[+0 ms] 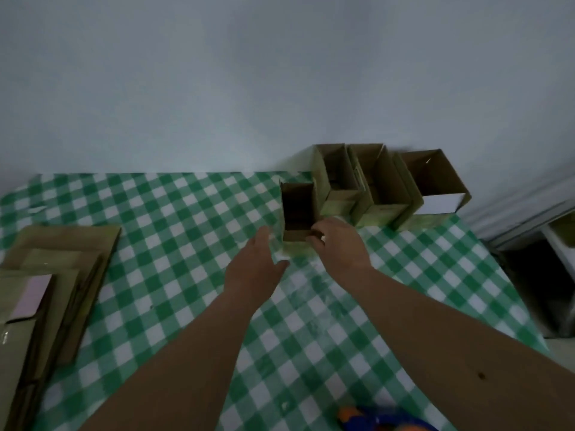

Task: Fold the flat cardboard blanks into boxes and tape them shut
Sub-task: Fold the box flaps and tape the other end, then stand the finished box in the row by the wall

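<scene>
Your left hand's [253, 269] fingertips are smeared by motion blur against the left wall of the small open-topped brown cardboard box [298, 213], so you can't tell its grip: touching or just beside. Your right hand [337, 244] is clearer: fingers curled over the box's near right corner, gripping the rim. That box stands upright at 12 o'clock from your hands, on the green-and-white checked surface [186, 275]. Its inside is dark; contents can't be made out.

At 1 to 2 o'clock, against the pale wall [280, 73], a row of three more folded open-topped cardboard boxes [385, 188] stands side by side, touching. The rightmost shows a white front panel. Their interiors are shadowed, nothing readable inside.

At 9 o'clock, a stack of flat brown cardboard blanks [62, 269] lies on the surface, cut off by the left edge; one has a pale pinkish panel on top.

At 6 o'clock, an orange-and-blue object [373, 419] is cut off by the bottom edge, too blurred to identify. At 3 o'clock, dark furniture off the surface is indistinct.
</scene>
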